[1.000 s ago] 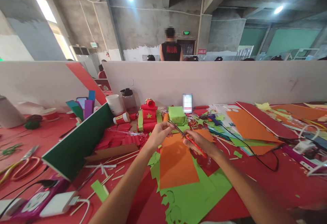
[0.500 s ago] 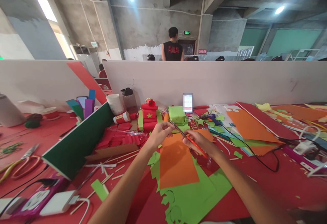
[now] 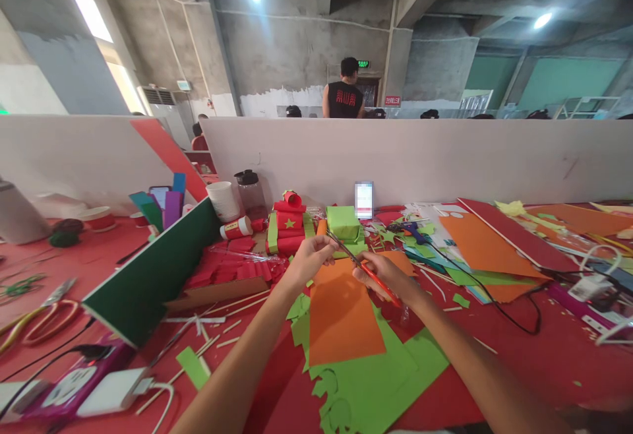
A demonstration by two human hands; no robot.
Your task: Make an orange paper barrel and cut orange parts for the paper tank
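From your head camera, with the clock centred on your hands: your right hand [image 3: 391, 277] has its fingers wrapped round the orange handles of the scissors [image 3: 368, 271], and the slim blades slant up toward eleven. Your left hand [image 3: 309, 262] meets them there, thumb and fingertips drawn together in a pinch right by the blade tips; whatever sits between those fingertips is too small to make out.

Right below, at six o'clock, here's the orange sheet [image 3: 343, 322], lying over the green paper [image 3: 390, 381] with its ragged, cut-into left edge, all of it on the red table [image 3: 281, 381].

Straight up at twelve, the green-wrapped block [image 3: 341, 221], and just past it, leaning toward one, a lit phone [image 3: 364, 200]. Over at ten, the red paper model [image 3: 289, 223] shows off its gold star, with the black-lidded bottle [image 3: 250, 196] and stacked cups [image 3: 222, 201] farther out. At nine, a dark green board [image 3: 153, 282] stands on edge. Round to two, a blue tool [image 3: 413, 231] lies among green scraps. Beyond the pale partition [image 3: 420, 157], at twelve, a person [image 3: 346, 101] in a black sleeveless top.
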